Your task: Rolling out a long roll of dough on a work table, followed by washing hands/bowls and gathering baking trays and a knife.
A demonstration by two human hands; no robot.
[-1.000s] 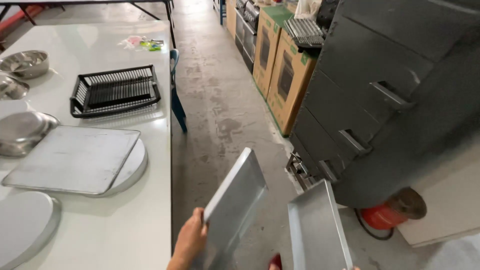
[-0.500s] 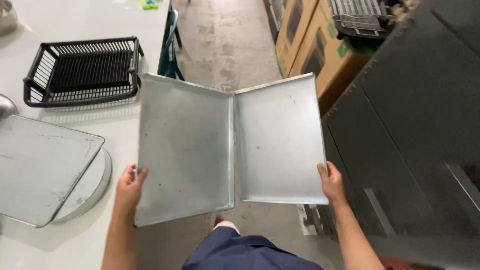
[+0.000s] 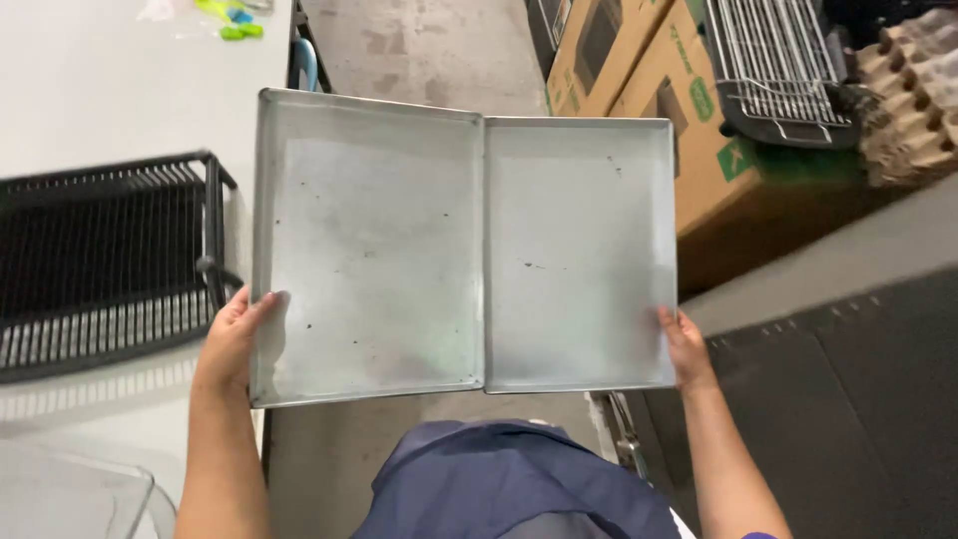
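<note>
A white, smooth surface (image 3: 110, 90) fills the area left of the two trays, and a grey concrete floor runs beneath them. The left baking tray (image 3: 364, 245) is a large rectangular sheet of dull, scuffed metal with a low raised rim; the right baking tray (image 3: 579, 255), just beside it and touching along its inner edge, is the same kind but slightly narrower. Both are held flat, face up, in the air above the floor. Left of the left tray, a black wire dish rack (image 3: 100, 265) with thin parallel bars sits on the surface. Beyond the right tray stand brown cardboard boxes (image 3: 639, 60), one bearing a wire grill tray (image 3: 773, 60). The left hand (image 3: 232, 339) grips the left tray's outer edge, fingers closed around it; the right hand (image 3: 684, 344) clasps the right tray's outer edge likewise.
</note>
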